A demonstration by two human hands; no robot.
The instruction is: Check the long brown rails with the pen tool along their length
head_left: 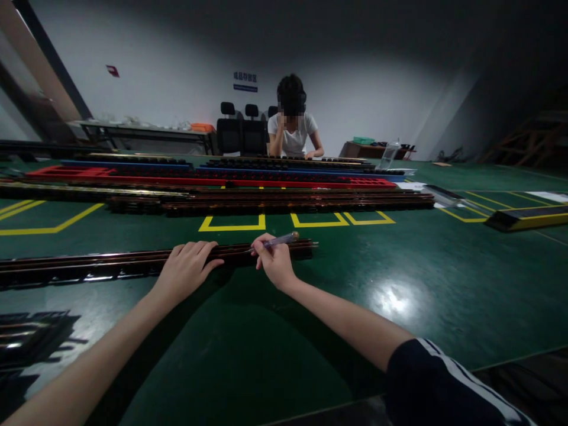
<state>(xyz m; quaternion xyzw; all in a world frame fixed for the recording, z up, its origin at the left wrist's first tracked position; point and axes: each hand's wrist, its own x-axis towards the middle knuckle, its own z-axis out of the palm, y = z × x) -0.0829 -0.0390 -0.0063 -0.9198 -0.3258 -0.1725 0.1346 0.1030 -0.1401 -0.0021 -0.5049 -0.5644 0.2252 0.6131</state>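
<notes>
A long dark strip of glossy brown-black bars (110, 263) lies across the green table in front of me. My left hand (189, 266) rests on top of it, fingers laid over the bars and thumb spread apart. Close to the strip's right end, my right hand (275, 263) is closed on a slim pen-shaped tool (281, 239) with a translucent purplish barrel and a gold-coloured end. The tool's thin tip points down and left at the strip between my hands. Whether the tip touches the bars I cannot tell.
Beyond lie bundled dark bars (288, 201), a red rail (155, 177) and blue rails (302, 173). A person (293, 130) sits across the table. A clear bottle (389, 155) stands at the back right. More bars (31, 337) lie at the near left; a black-and-yellow bar (528, 217) at right.
</notes>
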